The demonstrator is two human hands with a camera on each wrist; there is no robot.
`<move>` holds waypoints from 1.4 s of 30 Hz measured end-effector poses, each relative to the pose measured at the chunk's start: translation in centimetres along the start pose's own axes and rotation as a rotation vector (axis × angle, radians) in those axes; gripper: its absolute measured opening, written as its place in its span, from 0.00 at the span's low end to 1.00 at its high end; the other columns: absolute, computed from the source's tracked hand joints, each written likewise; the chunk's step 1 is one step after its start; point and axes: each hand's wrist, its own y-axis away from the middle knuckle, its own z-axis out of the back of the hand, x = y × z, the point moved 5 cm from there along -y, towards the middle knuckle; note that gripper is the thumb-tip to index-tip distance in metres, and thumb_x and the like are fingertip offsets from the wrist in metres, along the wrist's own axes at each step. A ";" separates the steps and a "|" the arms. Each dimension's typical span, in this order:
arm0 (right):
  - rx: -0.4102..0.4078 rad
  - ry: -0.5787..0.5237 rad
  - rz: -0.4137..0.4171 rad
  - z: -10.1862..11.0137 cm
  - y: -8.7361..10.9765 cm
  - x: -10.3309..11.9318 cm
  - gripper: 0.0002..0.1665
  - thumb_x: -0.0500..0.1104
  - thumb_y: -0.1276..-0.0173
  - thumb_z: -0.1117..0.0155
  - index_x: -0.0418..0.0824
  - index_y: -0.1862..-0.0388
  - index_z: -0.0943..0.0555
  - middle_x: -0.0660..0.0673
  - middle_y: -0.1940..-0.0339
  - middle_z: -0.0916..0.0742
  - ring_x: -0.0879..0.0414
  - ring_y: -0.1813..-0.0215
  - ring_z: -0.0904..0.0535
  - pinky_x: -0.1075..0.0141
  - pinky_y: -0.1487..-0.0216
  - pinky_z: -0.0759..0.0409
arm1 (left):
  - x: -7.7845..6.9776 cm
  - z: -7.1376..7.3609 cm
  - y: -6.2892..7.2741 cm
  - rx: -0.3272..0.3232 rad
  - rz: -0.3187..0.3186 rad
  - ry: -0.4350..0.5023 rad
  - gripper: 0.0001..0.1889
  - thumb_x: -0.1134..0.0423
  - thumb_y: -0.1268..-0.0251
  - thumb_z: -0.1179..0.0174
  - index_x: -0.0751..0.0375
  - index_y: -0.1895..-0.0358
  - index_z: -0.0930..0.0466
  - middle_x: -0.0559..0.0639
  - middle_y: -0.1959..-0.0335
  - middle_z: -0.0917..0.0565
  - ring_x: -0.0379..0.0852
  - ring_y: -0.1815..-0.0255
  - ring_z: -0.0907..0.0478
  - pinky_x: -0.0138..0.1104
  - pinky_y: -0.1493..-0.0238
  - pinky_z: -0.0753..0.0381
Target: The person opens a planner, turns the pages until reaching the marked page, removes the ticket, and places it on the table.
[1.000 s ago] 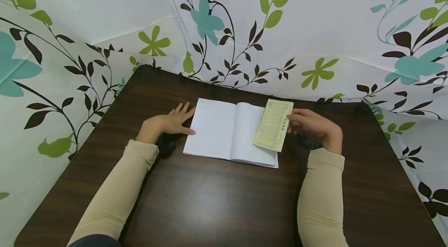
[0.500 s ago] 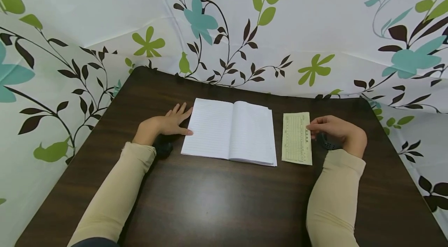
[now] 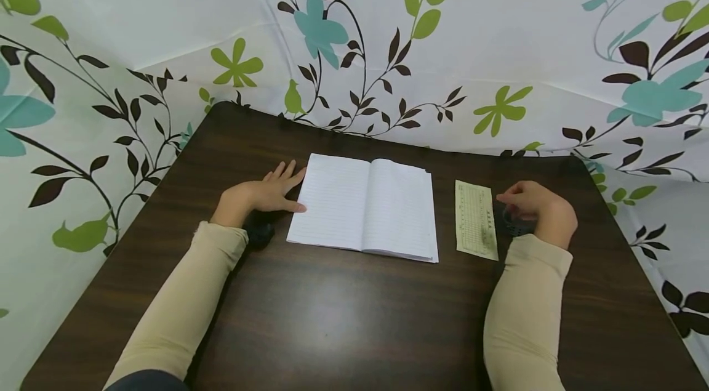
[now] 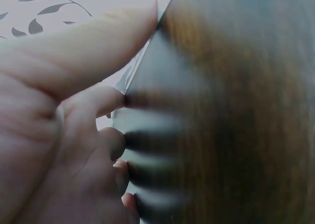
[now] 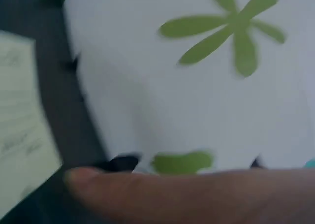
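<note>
An open notebook [image 3: 338, 203] with white lined pages lies flat on the dark table. My left hand [image 3: 257, 197] rests at its left edge, fingers spread, with the thumb tip on the page margin. In the left wrist view, the thumb [image 4: 98, 47] and fingertips reach the table surface. A pale yellow-green printed slip [image 3: 476, 220] lies to the right of the notebook, slightly tilted. Just right of the slip is my right hand [image 3: 534, 203], its fingers loosely bent with nothing between them. In the right wrist view, a fingertip [image 5: 83, 177] sits close beside the slip's corner [image 5: 19, 125].
The brown table [image 3: 327, 317] spreads toward me and to both sides. A white cloth [image 3: 388, 58] with leaf and flower prints hangs behind the table's far edge. Dark wrist-camera units [image 3: 259, 234] sit under the wrists.
The right hand has carried the slip from over the notebook's right page to the table on the right and let it go. The left hand has stayed at the notebook's left edge.
</note>
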 end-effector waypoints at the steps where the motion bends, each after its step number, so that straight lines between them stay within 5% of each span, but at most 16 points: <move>1: -0.036 0.010 0.022 0.2 0.4 0.6 0.31 0.51 0.16 0.48 0.22 0.37 0.29 0.32 0.53 0.15 0.42 0.52 0.15 0.50 0.47 0.14 | -0.1 0.1 0.0 0.000 -0.002 -0.003 0.53 0.42 0.23 0.42 0.61 0.14 0.70 0.69 0.15 0.76 0.71 0.15 0.81 0.67 0.18 0.71; 5: -0.145 0.043 0.164 -0.4 1.5 4.9 0.40 0.60 0.14 0.57 0.25 0.27 0.36 0.24 0.34 0.23 0.31 0.34 0.24 0.35 0.34 0.26 | -0.2 0.4 0.1 0.001 -0.006 -0.019 0.53 0.42 0.23 0.43 0.62 0.15 0.71 0.69 0.16 0.77 0.71 0.15 0.81 0.66 0.18 0.72; 8: -0.168 0.047 0.269 -2.5 1.1 8.1 0.43 0.64 0.15 0.57 0.29 0.23 0.38 0.26 0.26 0.29 0.31 0.26 0.32 0.34 0.26 0.33 | -0.2 0.7 0.4 -0.004 -0.009 -0.016 0.54 0.42 0.23 0.42 0.63 0.15 0.71 0.70 0.16 0.77 0.72 0.16 0.81 0.67 0.18 0.72; 13: -0.166 0.066 0.389 -7.3 0.3 10.2 0.40 0.55 0.12 0.60 0.23 0.21 0.43 0.22 0.22 0.37 0.27 0.19 0.44 0.33 0.20 0.45 | -0.4 0.8 0.7 -0.014 -0.030 0.016 0.57 0.38 0.27 0.40 0.63 0.15 0.69 0.71 0.16 0.76 0.72 0.16 0.81 0.67 0.19 0.73; 17: -0.194 0.117 0.376 -10.7 0.8 9.8 0.42 0.55 0.13 0.60 0.23 0.19 0.48 0.21 0.19 0.42 0.24 0.18 0.49 0.31 0.19 0.48 | -0.4 -0.1 0.9 0.013 -0.025 0.036 0.58 0.37 0.27 0.41 0.63 0.15 0.70 0.70 0.16 0.77 0.72 0.16 0.82 0.66 0.18 0.73; 24: -0.101 0.137 0.341 -14.3 1.3 9.0 0.47 0.65 0.18 0.54 0.45 0.12 0.54 0.29 0.13 0.56 0.24 0.15 0.63 0.25 0.20 0.60 | -0.2 -0.8 1.0 0.013 -0.019 0.040 0.57 0.40 0.27 0.40 0.65 0.15 0.69 0.72 0.16 0.76 0.73 0.16 0.82 0.67 0.19 0.74; 28: -0.075 0.189 0.345 -15.0 0.9 8.6 0.47 0.68 0.18 0.55 0.50 0.11 0.55 0.32 0.12 0.58 0.23 0.15 0.70 0.25 0.21 0.64 | -0.4 -0.8 0.6 0.013 -0.015 0.024 0.55 0.42 0.24 0.41 0.64 0.15 0.70 0.71 0.16 0.76 0.72 0.16 0.81 0.66 0.18 0.73; 36: -0.071 0.223 0.299 -14.9 0.7 8.6 0.51 0.68 0.19 0.55 0.44 0.11 0.58 0.35 0.11 0.59 0.27 0.14 0.72 0.26 0.20 0.63 | -0.6 -0.6 0.6 0.007 -0.004 -0.001 0.55 0.38 0.24 0.44 0.63 0.15 0.69 0.71 0.16 0.75 0.71 0.15 0.80 0.64 0.17 0.72; 42: -0.069 0.226 0.285 -14.4 0.7 8.8 0.51 0.68 0.19 0.56 0.45 0.11 0.59 0.36 0.11 0.61 0.29 0.13 0.73 0.27 0.19 0.64 | -1.6 0.4 0.7 -0.086 0.026 0.009 0.45 0.44 0.19 0.49 0.66 0.15 0.59 0.75 0.15 0.65 0.76 0.15 0.70 0.70 0.19 0.60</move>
